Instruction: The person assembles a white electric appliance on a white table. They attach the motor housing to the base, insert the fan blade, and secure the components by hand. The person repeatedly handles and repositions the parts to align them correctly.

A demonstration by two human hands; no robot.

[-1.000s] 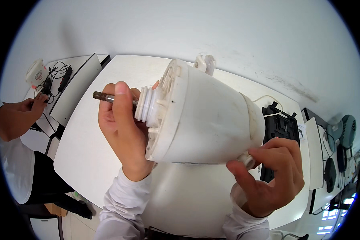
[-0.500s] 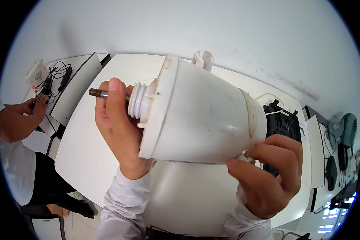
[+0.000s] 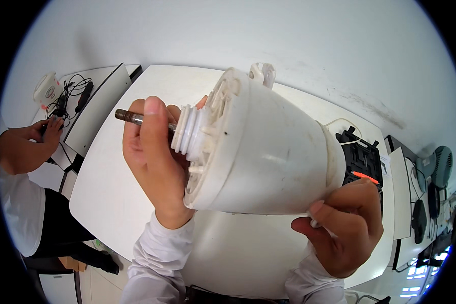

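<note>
A white plastic fan motor housing [image 3: 283, 152] is held in the air above the table, lying on its side with its wide front to the left. From its ribbed collar [image 3: 191, 133] a rusty metal shaft [image 3: 130, 117] sticks out. My left hand [image 3: 154, 162] is closed around the shaft and the housing's front, thumb over the shaft. Beneath the rear end, my right hand [image 3: 347, 225] pinches a small white knob [image 3: 314, 223], mostly hidden by the fingers. A white bracket [image 3: 263, 75] juts from the housing's far side.
Under the housing is a white table [image 3: 116, 187]. A black tool case [image 3: 361, 152] with an orange-handled tool [image 3: 365, 177] lies at its right. Leftward, a person's hands [image 3: 50, 133] work among black cables [image 3: 75, 91]. A grey-green fan [image 3: 442, 164] stands far right.
The housing has turned so more of its front face shows, and has shifted slightly right. My right fingers have drawn closer around the knob. The orange-handled tool has come into view.
</note>
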